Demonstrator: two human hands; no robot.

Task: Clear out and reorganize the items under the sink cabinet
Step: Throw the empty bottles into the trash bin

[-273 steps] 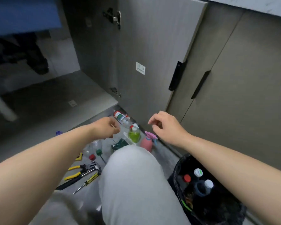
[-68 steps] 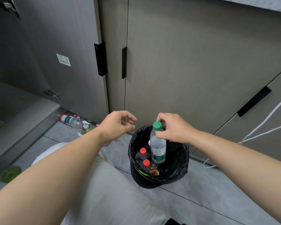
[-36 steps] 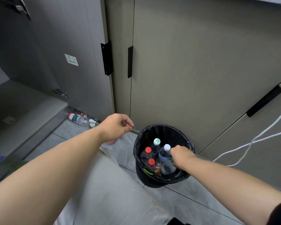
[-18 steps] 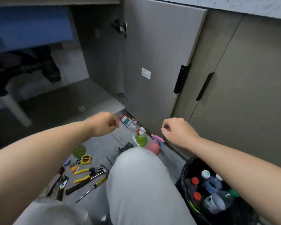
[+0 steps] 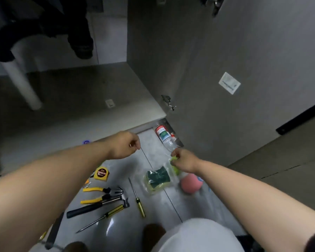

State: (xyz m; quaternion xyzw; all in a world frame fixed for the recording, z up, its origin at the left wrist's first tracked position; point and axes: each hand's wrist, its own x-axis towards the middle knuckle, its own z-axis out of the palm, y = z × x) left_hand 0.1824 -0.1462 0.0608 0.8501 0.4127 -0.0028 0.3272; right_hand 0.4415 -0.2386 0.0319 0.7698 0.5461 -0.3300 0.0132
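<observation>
Tools are lying scattered on the grey tile floor [image 5: 156, 148] at seven o'clock; the left hand [image 5: 125, 145] is hovering, curled, empty. At centre, the right hand [image 5: 183, 160] is pinching the green bottle [image 5: 176, 170], the open cabinet [image 5: 76, 95] gaping at eleven.

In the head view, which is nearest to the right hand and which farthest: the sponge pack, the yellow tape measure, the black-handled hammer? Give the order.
From the right hand:
1. Sponge pack, on the floor just below the hand and slightly to its left.
2. Yellow tape measure, farther left, beside the left forearm.
3. Black-handled hammer, lowest and leftmost, among the tools.
</observation>
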